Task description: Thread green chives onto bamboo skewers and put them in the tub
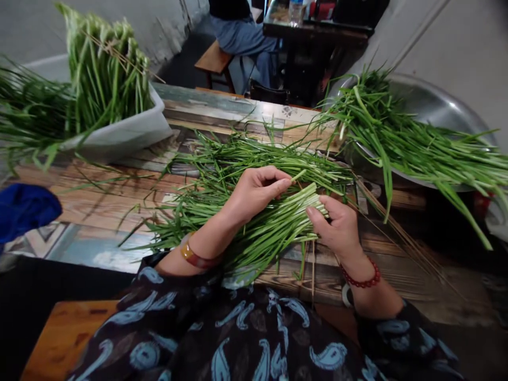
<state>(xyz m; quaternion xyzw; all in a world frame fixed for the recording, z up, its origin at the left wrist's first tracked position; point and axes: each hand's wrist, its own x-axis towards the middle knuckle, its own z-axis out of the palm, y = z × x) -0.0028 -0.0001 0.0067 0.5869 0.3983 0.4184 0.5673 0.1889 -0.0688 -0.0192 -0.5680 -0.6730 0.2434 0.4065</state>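
Wooden tabletop (91, 203) below, 2 hands (256, 190) pinching stalks (283, 219).

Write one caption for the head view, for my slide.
Over a table, the left hand pinches a green stalk while the right hand grips a green bundle.

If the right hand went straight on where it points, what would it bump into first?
The green bundle, right at the fingers of the right hand; beyond that, perhaps the left hand, though depth is unclear.
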